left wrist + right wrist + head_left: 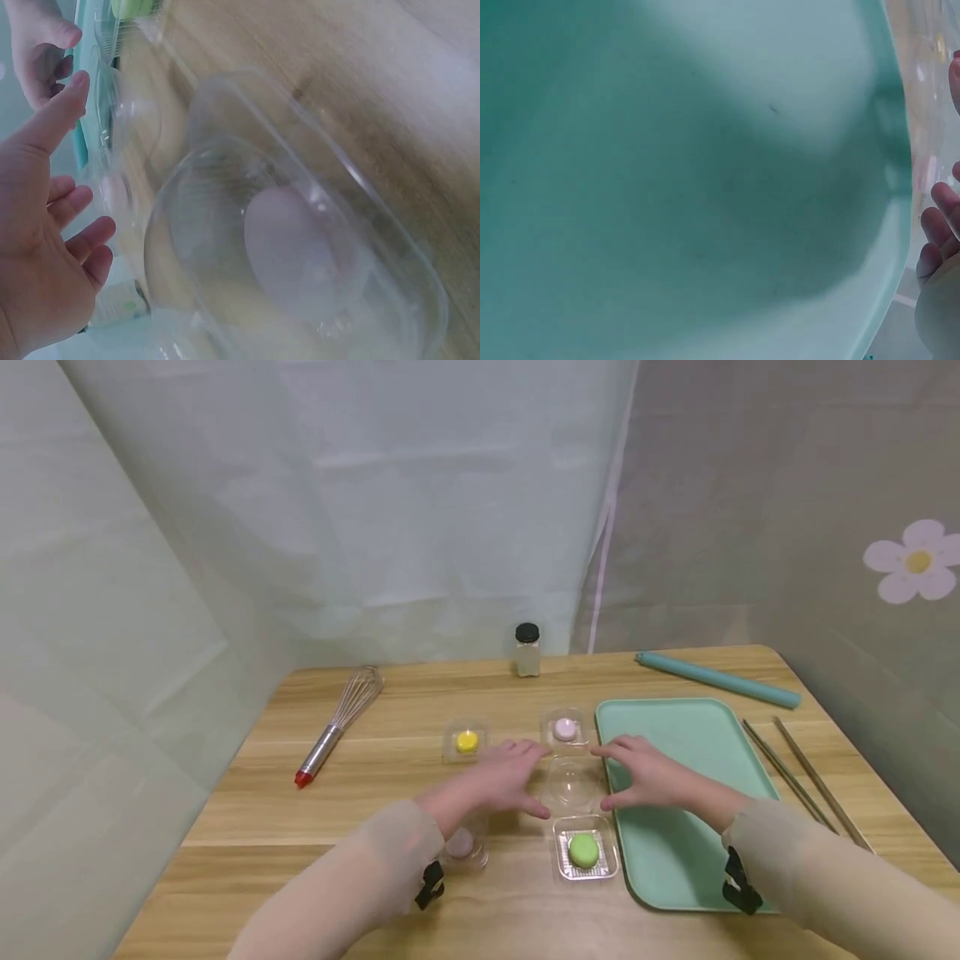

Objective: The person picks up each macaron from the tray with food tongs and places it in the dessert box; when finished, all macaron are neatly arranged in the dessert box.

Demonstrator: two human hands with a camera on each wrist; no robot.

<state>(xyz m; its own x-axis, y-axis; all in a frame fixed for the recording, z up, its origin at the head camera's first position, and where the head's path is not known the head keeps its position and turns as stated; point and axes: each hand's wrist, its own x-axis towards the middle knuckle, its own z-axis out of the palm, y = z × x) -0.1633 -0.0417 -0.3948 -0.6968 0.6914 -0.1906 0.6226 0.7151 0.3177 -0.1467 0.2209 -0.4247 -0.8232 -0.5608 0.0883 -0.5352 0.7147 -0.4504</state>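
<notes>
My left hand [504,779] and right hand [647,774] hover either side of a clear domed lid [572,787], fingers spread and holding nothing. The lid lies folded back from an open plastic box [561,870] that has a green macaron [583,851] in it. Beyond the lid sits a pink macaron [565,729] in its own clear box. A yellow macaron [467,742] in another stands past my left hand. Under my left wrist, partly hidden, is a box with a pale macaron [289,247]. My right hand overlaps the left rim of the green tray [690,700].
A whisk [339,727] lies at the left. At the back stand a black-capped jar [528,652] and, further right, a blue-green stick [716,679]. Two thin rods [813,772] lie right of the tray. Fabric walls [450,510] border the table.
</notes>
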